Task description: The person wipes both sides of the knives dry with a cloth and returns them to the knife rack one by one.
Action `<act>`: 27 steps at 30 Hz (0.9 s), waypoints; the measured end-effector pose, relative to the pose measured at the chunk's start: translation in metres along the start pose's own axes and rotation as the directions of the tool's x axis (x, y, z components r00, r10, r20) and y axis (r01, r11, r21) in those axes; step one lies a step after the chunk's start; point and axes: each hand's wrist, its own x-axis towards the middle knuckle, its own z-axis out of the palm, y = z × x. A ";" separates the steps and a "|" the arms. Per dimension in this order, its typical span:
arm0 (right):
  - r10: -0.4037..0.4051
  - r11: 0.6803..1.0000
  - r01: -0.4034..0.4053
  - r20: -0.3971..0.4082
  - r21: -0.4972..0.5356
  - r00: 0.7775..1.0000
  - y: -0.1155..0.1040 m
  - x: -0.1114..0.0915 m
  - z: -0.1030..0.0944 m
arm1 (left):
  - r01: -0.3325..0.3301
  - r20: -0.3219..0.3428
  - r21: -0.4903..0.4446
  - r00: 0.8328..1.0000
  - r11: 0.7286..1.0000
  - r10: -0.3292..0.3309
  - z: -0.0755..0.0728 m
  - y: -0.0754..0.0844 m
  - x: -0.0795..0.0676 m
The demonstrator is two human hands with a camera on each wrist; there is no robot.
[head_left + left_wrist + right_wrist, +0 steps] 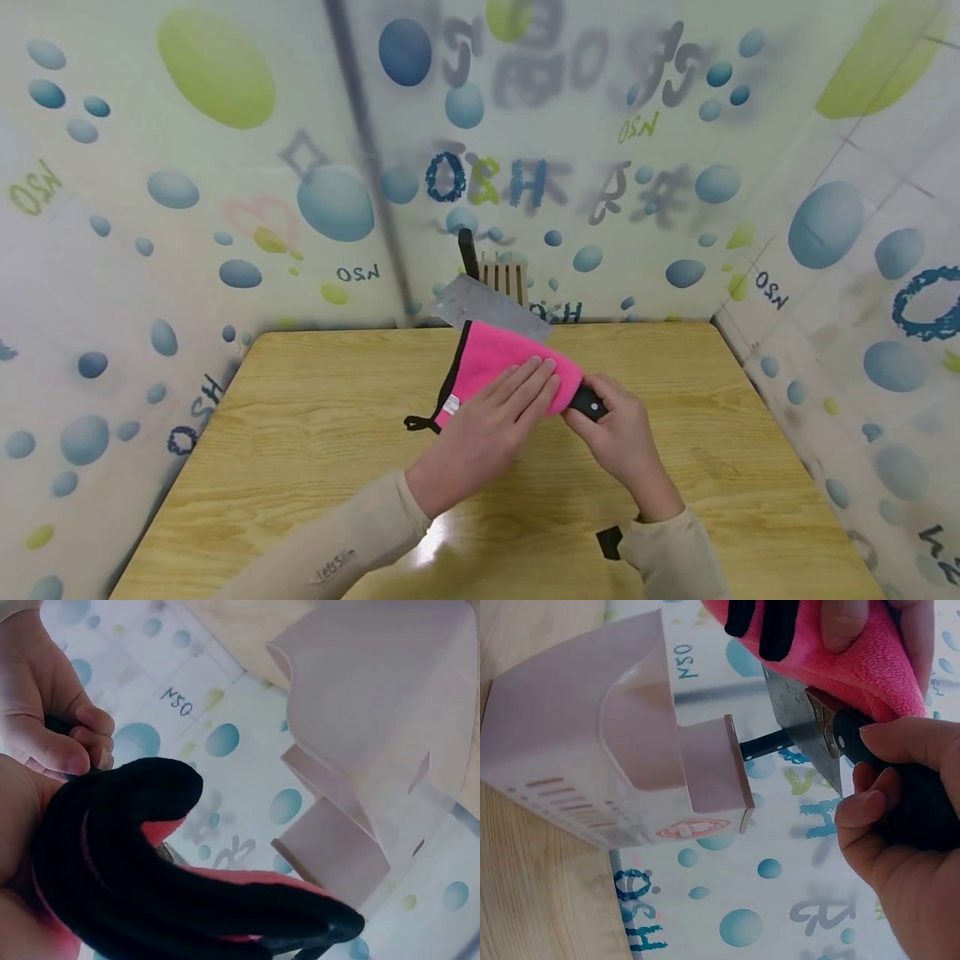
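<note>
A cleaver [495, 308] with a broad grey blade is held up above the wooden table. My right hand [618, 433] grips its black handle [587, 402]. Over part of the blade lies a bright pink cloth [487, 346] with black edging, a white label and a hanging loop. My left hand [495, 421] holds the cloth against the blade, its fingers extended across it. In the right wrist view, the cloth [885, 667] is folded round the blade, with the left thumb [845, 622] on one face. Black edging [150, 847] fills much of the left wrist view.
Behind the cleaver, a pale pinkish holder [562, 727] with slots stands at the table's [337, 467] back edge. Another black handle [468, 254] rises from it. Printed walls [300, 275] enclose the back and sides. A small black piece [609, 542] shows beside the right cuff.
</note>
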 end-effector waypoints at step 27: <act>0.362 0.852 -0.389 0.143 0.350 0.921 -0.008 0.000 -0.015 | 0.054 0.017 0.065 0.998 0.996 -0.055 -0.004 -0.038 -0.007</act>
